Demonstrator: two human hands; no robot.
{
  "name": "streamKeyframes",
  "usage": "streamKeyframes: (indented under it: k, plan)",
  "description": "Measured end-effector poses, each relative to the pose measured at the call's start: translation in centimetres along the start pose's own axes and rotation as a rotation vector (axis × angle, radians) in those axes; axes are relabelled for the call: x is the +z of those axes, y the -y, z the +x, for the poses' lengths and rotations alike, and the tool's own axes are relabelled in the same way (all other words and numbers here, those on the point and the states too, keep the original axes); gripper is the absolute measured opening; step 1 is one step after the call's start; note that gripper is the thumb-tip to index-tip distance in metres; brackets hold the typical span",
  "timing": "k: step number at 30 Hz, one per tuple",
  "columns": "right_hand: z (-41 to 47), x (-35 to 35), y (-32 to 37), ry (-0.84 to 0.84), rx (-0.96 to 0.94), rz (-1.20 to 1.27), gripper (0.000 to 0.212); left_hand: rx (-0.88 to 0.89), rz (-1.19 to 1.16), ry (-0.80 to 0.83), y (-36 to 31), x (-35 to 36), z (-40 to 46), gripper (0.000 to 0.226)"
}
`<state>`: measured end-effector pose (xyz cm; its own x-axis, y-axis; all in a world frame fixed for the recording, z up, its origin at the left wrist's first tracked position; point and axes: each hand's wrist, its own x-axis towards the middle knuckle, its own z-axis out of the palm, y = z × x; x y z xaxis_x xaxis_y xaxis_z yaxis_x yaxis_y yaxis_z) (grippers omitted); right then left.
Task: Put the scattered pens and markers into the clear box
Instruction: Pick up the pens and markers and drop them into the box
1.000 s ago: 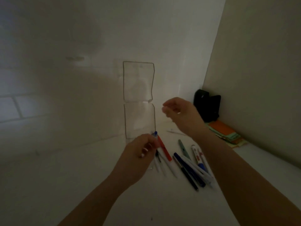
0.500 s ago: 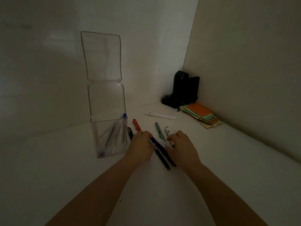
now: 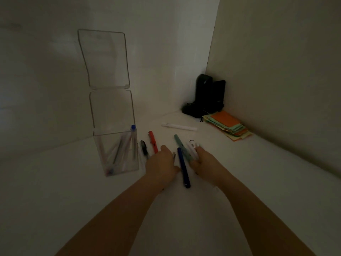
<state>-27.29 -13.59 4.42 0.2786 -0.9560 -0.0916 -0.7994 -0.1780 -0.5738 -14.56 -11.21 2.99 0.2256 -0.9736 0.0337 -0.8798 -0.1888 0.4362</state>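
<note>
The clear box [image 3: 115,163] stands upright at the left with its hinged lid raised against the wall. Several pens lean inside it, one with a blue cap [image 3: 133,127] poking above the rim. Loose on the white surface lie a black pen [image 3: 144,147], a red pen [image 3: 153,142], a dark blue pen [image 3: 183,169], a teal pen [image 3: 180,145], white markers [image 3: 192,145] and, farther back, a long white pen [image 3: 179,127]. My left hand [image 3: 162,164] rests knuckles-up just left of the dark blue pen, its fingers hidden. My right hand [image 3: 204,161] curls over the near ends of the white markers and the teal pen.
A black device [image 3: 204,97] stands in the far corner where two walls meet. A stack of orange and green paper notes [image 3: 228,124] lies in front of it along the right wall. The box's open lid [image 3: 105,58] leans on the back wall.
The blue-capped pen that my left hand held a second ago now stands in the box. Both hands have come down onto the loose pens, and the view has swung right.
</note>
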Motion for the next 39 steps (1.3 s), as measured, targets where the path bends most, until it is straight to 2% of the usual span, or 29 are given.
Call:
streamKeyframes:
  k: [4,6,8,12,14,17,19,22,24,26,29,33,36,39]
  plan:
    - [-0.3,0.9,0.3,-0.006,-0.005,-0.018,0.044,-0.101,-0.236,0.060,-0.1,-0.7,1.1,0.033]
    - [-0.2,1.8,0.6,-0.017,0.043,0.057,0.042,-0.141,-0.314,0.110,-0.4,-0.6,1.4,0.024]
    - [-0.3,2.7,1.0,0.001,0.134,0.233,0.035,-0.131,-0.310,0.146,-0.5,-0.2,1.4,0.019]
    - [-1.2,3.8,1.3,0.019,0.247,0.589,0.023,-0.111,-0.282,0.127,0.4,0.3,1.1,0.033]
    - [-1.9,3.1,1.5,0.050,0.248,0.721,0.021,-0.104,-0.304,0.179,1.1,-0.2,0.9,0.039]
    - [-2.7,1.4,2.3,0.085,0.172,0.882,0.011,-0.076,-0.492,0.223,1.2,-2.3,0.1,0.032]
    - [-2.9,0.2,3.6,0.039,0.081,0.968,0.020,0.018,-0.616,0.172,0.9,-4.6,-0.6,0.026]
    - [-2.3,-2.0,6.6,-0.103,-0.038,1.090,0.038,0.249,-0.599,-0.092,0.6,-9.4,-1.9,0.022]
    - [-1.8,-3.3,9.2,-0.178,-0.107,1.009,0.046,0.343,-0.699,-0.241,1.0,-12.8,-2.6,0.019]
    - [-1.4,-4.1,11.9,-0.229,-0.161,0.852,0.041,0.380,-0.807,-0.369,2.0,-16.0,-3.0,0.017]
    - [-0.5,-4.3,15.5,-0.218,-0.326,0.810,0.037,0.385,-0.922,-0.475,4.5,-18.5,-2.5,0.017]
    - [0.9,-3.3,18.6,-0.111,-0.404,0.747,0.028,0.369,-1.018,-0.464,7.5,-18.3,-1.1,0.026]
    - [1.7,-2.2,19.1,-0.038,-0.364,0.549,0.030,0.335,-0.991,-0.396,8.6,-17.5,-0.8,0.034]
    - [2.1,-1.3,18.9,-0.053,-0.352,0.352,0.028,0.298,-0.910,-0.315,9.1,-16.7,-0.8,0.046]
